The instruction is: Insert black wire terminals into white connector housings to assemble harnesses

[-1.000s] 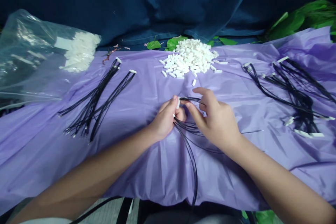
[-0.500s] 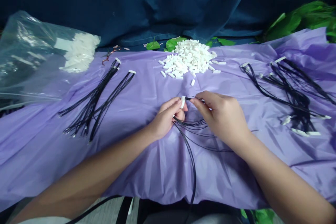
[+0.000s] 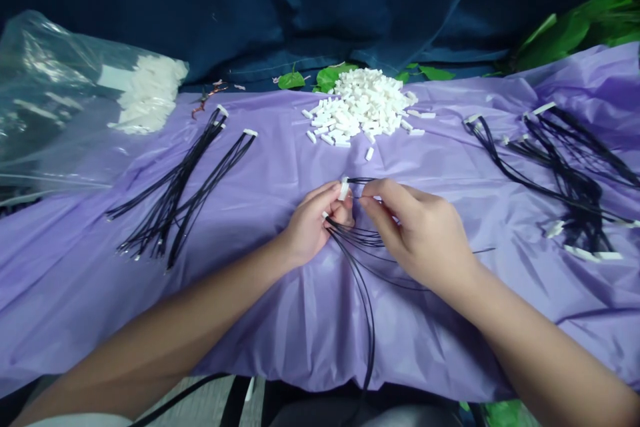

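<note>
Near the middle of the view, my left hand (image 3: 316, 223) is closed on a white connector (image 3: 344, 189), pinched upright between thumb and fingers. Black wires (image 3: 359, 180) run from the connector's top to the right. A second white end (image 3: 325, 215) shows lower in the same hand, with several black wires (image 3: 367, 300) fanning right and hanging down over the front edge. Just right of the connector, my right hand (image 3: 417, 220) pinches a thin black wire (image 3: 358, 198), its tip close to the connector. Whether the tip touches it is too small to tell.
A pile of white connectors (image 3: 373, 103) lies behind my hands on the purple cloth (image 3: 290, 167). Black wire bundles lie at left (image 3: 187, 167) and right (image 3: 575, 193). A clear plastic bag (image 3: 55, 113) with white pieces is at far left, green leaves (image 3: 590, 23) at back right.
The right fingertips have moved slightly down beside the connector, and the wire tip now shows apart from the upper wires. The left hand has shifted slightly left. The whole view has shifted a little.
</note>
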Action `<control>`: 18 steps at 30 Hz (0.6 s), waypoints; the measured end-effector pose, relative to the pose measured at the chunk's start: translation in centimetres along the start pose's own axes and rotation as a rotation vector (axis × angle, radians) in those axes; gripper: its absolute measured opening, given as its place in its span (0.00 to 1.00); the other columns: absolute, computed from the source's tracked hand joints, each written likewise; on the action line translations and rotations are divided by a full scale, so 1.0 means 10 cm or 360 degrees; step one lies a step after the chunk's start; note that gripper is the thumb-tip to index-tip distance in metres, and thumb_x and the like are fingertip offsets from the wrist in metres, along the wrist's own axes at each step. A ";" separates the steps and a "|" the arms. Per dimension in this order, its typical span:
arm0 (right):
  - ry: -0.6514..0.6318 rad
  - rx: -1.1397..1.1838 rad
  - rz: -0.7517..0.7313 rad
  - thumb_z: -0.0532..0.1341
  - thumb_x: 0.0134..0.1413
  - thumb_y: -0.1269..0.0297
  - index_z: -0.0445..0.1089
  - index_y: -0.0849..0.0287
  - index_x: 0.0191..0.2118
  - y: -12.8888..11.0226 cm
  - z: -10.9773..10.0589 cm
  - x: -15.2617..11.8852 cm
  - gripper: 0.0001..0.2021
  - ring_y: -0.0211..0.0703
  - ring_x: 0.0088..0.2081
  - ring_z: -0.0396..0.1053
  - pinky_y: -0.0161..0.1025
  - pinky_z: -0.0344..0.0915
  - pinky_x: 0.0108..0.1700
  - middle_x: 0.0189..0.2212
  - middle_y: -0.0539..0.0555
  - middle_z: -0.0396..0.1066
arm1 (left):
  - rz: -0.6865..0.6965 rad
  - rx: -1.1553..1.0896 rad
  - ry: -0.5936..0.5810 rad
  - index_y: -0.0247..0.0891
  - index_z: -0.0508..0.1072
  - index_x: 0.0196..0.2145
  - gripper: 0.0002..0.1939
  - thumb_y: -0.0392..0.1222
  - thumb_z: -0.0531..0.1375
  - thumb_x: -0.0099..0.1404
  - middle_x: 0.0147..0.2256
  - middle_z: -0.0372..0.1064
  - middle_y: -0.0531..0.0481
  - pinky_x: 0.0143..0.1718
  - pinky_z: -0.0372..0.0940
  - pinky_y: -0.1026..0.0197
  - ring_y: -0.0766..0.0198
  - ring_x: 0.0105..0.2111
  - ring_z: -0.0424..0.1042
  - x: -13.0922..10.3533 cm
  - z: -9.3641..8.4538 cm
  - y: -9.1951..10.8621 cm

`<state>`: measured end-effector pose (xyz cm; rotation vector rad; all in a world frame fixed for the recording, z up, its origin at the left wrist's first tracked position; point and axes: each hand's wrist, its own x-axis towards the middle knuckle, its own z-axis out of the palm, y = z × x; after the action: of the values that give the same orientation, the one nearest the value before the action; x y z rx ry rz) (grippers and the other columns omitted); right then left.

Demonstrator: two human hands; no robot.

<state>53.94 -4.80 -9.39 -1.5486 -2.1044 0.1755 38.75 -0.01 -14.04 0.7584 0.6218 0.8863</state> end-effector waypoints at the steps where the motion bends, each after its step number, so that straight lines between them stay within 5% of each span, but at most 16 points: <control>1: -0.0021 0.0025 0.0006 0.51 0.64 0.61 0.66 0.55 0.41 0.00 0.01 0.00 0.08 0.37 0.26 0.67 0.33 0.55 0.29 0.29 0.49 0.71 | 0.0000 0.0004 -0.0007 0.34 0.64 0.24 0.13 0.41 0.53 0.65 0.16 0.46 0.57 0.22 0.47 0.66 0.73 0.17 0.45 0.00 -0.01 0.00; 10: -0.0027 0.0125 -0.0006 0.54 0.63 0.63 0.67 0.57 0.40 0.05 0.04 0.01 0.07 0.35 0.25 0.64 0.33 0.55 0.29 0.28 0.49 0.70 | -0.0029 0.0111 -0.0040 0.34 0.67 0.25 0.13 0.42 0.53 0.64 0.20 0.51 0.54 0.25 0.52 0.66 0.72 0.20 0.52 -0.02 -0.06 -0.03; 18: 0.0033 0.0176 -0.0055 0.56 0.61 0.65 0.68 0.58 0.38 0.07 0.05 0.03 0.05 0.34 0.25 0.65 0.33 0.57 0.30 0.27 0.48 0.70 | -0.0023 0.0193 -0.0024 0.34 0.64 0.24 0.14 0.45 0.54 0.64 0.19 0.49 0.55 0.21 0.46 0.67 0.73 0.19 0.48 -0.03 -0.03 -0.02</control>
<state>54.21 -4.22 -10.01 -1.4427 -2.0680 0.2577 38.45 -0.19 -14.31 0.8675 0.6716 0.8344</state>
